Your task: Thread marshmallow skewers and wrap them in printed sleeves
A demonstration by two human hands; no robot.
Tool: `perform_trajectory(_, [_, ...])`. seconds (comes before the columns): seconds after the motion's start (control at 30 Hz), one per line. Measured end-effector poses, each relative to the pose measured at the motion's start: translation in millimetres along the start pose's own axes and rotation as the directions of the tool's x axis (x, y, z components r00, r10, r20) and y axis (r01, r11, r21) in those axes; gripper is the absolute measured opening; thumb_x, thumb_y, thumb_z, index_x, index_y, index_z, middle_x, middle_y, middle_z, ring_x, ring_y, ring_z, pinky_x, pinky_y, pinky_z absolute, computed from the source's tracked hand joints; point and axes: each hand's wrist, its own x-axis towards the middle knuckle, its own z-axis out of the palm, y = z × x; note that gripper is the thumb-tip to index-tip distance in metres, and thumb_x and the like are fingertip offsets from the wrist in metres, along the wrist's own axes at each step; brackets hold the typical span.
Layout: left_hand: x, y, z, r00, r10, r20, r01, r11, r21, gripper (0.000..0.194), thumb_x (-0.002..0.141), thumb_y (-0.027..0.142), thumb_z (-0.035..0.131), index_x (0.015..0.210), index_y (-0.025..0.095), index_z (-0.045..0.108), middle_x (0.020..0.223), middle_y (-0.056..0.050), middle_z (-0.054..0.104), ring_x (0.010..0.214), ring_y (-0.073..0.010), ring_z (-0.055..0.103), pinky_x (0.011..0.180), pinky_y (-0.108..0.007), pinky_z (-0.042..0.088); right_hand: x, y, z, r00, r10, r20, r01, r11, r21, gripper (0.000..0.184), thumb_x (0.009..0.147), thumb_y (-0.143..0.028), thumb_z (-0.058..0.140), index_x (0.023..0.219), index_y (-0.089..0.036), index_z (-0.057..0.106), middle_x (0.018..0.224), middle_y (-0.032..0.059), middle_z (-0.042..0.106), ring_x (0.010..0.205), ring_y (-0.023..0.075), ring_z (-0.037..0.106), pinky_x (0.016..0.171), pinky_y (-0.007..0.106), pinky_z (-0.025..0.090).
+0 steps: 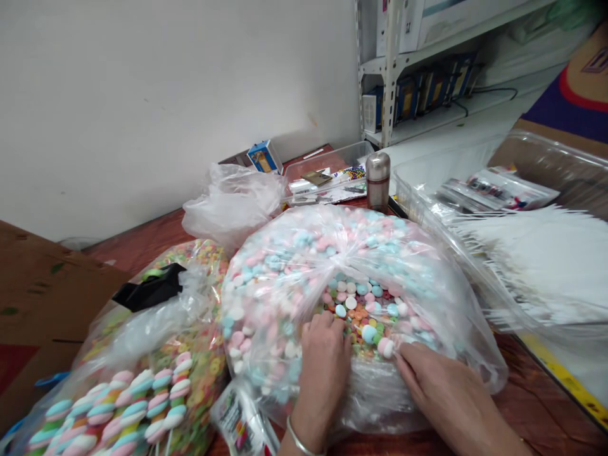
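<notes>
A big clear plastic bag point(266, 278) of pink, blue and white marshmallows lies in front of me, its mouth torn or folded open. Inside the opening, colourful gummy rings point(361, 313) show among the marshmallows. My left hand point(325, 354), with a bangle at the wrist, reaches in at the opening's left side; its fingers are curled and the fingertips are hidden. At the right side, my right hand point(439, 383) is closed in a pinch at the end of a marshmallow candy skewer point(386, 347), whose stick is mostly hidden.
Finished-looking candy skewers point(135, 408) lie on a bag of gummy rings point(204, 361) at left. A silver packet point(242, 415) sits between the bags. A steel flask point(378, 180) stands behind. To the right is a clear tub point(503, 297) of white sticks or sleeves.
</notes>
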Motion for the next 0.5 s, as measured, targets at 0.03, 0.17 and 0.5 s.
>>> perform_trajectory(0.03, [0, -1, 0.7, 1.0, -0.016, -0.016, 0.016, 0.999, -0.046, 0.008, 0.083, 0.014, 0.06, 0.079, 0.02, 0.064, 0.087, -0.006, 0.063, 0.089, -0.0259, 0.055, 0.078, -0.039, 0.037, -1, 0, 0, 1.0, -0.009, -0.01, 0.009, 1.0, 0.008, 0.024, 0.095, -0.027, 0.043, 0.076, -0.027, 0.059, 0.068, -0.0017, 0.07, 0.058, 0.0233, 0.069, 0.05, 0.032, 0.026])
perform_trajectory(0.17, [4, -10, 2.1, 0.986, -0.163, -0.018, 0.138, 0.884, -0.446, 0.01, 0.083, 0.015, 0.058, 0.075, 0.019, 0.064, 0.082, -0.005, 0.063, 0.085, -0.0228, 0.056, 0.08, -0.037, 0.039, -5, -2, -1, 0.999, -0.043, -0.026, 0.044, 0.997, 0.055, 0.027, 0.095, -0.025, 0.041, 0.075, -0.028, 0.058, 0.066, -0.0017, 0.068, 0.056, 0.0229, 0.067, 0.051, 0.032, 0.028])
perform_trajectory(0.5, [7, -17, -2.2, 0.969, -0.204, 0.142, 0.242, 0.643, -0.726, 0.017, 0.083, 0.032, 0.06, 0.077, 0.017, 0.064, 0.073, -0.003, 0.065, 0.068, -0.0174, 0.057, 0.064, -0.028, 0.043, -3, -10, -7, 0.994, -0.073, -0.086, 0.082, 0.991, 0.11, 0.027, 0.095, -0.025, 0.04, 0.074, -0.028, 0.056, 0.066, -0.0018, 0.068, 0.056, 0.0215, 0.066, 0.05, 0.031, 0.028])
